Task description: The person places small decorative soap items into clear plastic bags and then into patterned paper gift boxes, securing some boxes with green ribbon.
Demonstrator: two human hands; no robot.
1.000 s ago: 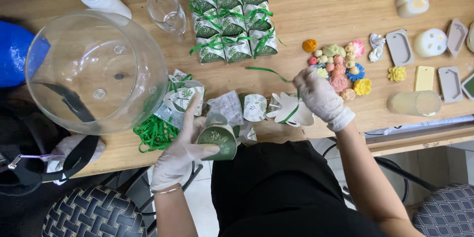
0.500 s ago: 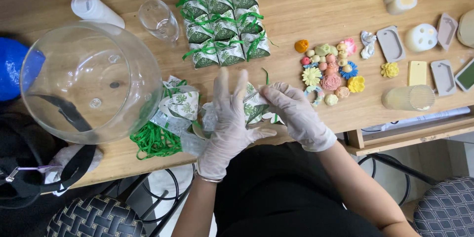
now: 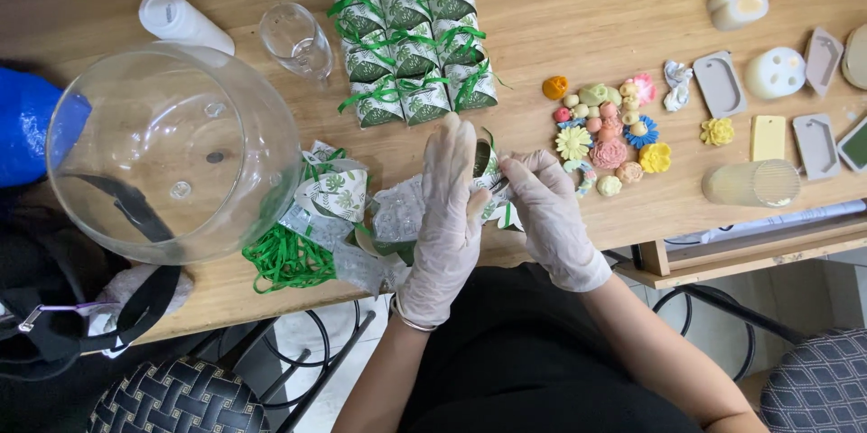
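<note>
Wooden tabletop (image 3: 578,27), seen from above, crowded with craft goods.

Item: small leaf-printed paper favour box (image 3: 492,189), part-folded, green ribbon attached.
Handling, judged: very light, thin card, creases and crushes easily; best taken by edges and flaps with fingertips, no squeezing.
Left hand (image 3: 447,216): gloved, fingers extended flat, pressed against box at its 9 o'clock.
Right hand (image 3: 546,216): gloved, fingertips pinching box flap from 3 o'clock.
Hands close together, box between them.
Nearby: finished boxes (image 3: 411,45) at 12 o'clock; glass bowl (image 3: 172,153) at 9 o'clock; loose ribbon (image 3: 284,261) at 8 o'clock; coloured flower shapes (image 3: 610,130) at 2 o'clock.
</note>
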